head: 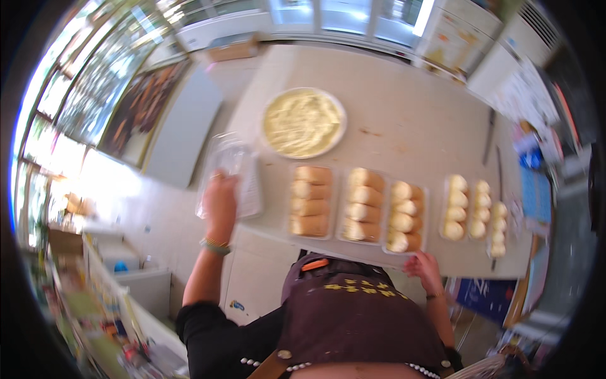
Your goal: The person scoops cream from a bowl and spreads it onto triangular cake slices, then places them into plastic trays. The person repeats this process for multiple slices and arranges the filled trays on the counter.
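Note:
My left hand (220, 199) is on the stack of clear plastic lids or trays (248, 184) at the table's left edge, its fingers closed on the rim; the picture is blurred there. My right hand (423, 267) is by the table's front edge, just below a clear tray of cream-topped rolls (406, 218), fingers partly spread; whether it touches the tray is unclear. Two more trays of rolls (363, 203) (311, 201) are to its left. Farther right are several narrower rows of round cream-topped pieces (456, 208). A round dish of pale yellow cream (304, 122) is behind the trays.
The wide table (402, 109) has brown smears behind the trays. Long dark tools (489, 137) lie towards its right side, near a blue packet (531, 157). A glass display case stands at the left, with a cardboard box (233, 49) on the floor beyond.

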`<state>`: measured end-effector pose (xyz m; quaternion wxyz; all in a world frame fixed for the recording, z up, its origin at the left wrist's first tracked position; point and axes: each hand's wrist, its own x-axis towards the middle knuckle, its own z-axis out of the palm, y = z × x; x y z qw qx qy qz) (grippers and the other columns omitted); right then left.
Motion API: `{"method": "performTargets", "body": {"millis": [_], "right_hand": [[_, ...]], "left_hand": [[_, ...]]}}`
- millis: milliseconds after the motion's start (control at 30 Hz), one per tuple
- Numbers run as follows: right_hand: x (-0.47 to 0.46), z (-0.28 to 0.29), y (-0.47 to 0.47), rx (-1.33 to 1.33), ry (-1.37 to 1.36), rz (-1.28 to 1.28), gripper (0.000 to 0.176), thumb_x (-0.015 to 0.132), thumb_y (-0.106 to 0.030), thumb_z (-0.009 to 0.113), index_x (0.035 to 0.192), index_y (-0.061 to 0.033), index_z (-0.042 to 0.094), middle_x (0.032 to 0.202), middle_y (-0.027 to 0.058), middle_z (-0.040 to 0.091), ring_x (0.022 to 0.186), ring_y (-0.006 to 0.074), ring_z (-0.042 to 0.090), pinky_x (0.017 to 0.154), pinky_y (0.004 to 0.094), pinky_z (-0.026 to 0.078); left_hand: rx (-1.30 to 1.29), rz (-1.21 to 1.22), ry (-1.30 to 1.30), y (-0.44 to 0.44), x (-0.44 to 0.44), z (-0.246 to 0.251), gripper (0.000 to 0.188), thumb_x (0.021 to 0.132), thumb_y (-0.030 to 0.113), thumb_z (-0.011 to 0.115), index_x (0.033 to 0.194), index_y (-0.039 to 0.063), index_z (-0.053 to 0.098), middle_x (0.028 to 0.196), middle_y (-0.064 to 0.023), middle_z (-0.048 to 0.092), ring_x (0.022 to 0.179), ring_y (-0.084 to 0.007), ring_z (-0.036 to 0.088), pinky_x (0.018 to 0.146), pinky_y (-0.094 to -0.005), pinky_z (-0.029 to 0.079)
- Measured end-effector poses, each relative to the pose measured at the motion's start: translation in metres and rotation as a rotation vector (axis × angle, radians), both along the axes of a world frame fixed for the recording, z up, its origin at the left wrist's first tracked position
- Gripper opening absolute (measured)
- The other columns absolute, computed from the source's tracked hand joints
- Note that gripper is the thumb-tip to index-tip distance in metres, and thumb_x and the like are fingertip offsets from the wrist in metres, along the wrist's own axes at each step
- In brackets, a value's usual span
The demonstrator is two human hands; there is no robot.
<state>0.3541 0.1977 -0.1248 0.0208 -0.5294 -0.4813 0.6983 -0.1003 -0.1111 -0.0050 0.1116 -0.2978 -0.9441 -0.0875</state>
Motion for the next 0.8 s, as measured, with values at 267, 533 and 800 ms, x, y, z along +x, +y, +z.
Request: {"method": "performTargets", "body": {"millis": [267, 533, 800], "right_hand": [[0.018, 0.023, 0.017, 0.039, 0.018, 0.211, 0.033, 0.103, -0.032, 0.053, 0.087, -0.0028, 0.057, 0.074, 0.009, 0.068, 0.057, 0.0154, 0.067, 0.047, 0.0259, 0.051], [-0.012, 0.019, 0.036, 0.937, 0.069, 0.095, 0.019, 0.095, -0.019, 0.062, 0.09, -0.0018, 0.058, 0.072, 0.0084, 0.065, 0.066, 0.0214, 0.066, 0.058, 0.0341, 0.051], [-0.003, 0.002, 0.056, 0.532, 0.012, 0.265, 0.015, 0.093, -0.015, 0.062, 0.091, -0.0018, 0.056, 0.067, 0.0086, 0.061, 0.064, 0.0171, 0.065, 0.057, 0.0323, 0.05]], "left_hand": [[0.678, -0.348, -0.069, 0.041, 0.059, 0.086, 0.023, 0.093, -0.01, 0.04, 0.09, 0.004, 0.057, 0.089, -0.0061, 0.052, 0.055, -0.0075, 0.043, 0.048, -0.0223, 0.032], [1.257, -0.304, -1.519, 0.174, 0.223, -0.006, 0.013, 0.1, 0.001, 0.04, 0.103, 0.013, 0.042, 0.078, -0.0003, 0.046, 0.05, -0.0066, 0.036, 0.042, -0.0224, 0.027], [1.319, -0.074, -1.581, 0.206, 0.256, -0.04, 0.011, 0.102, 0.005, 0.04, 0.107, 0.015, 0.042, 0.075, 0.0031, 0.044, 0.047, -0.0068, 0.032, 0.041, -0.0234, 0.024]]}}
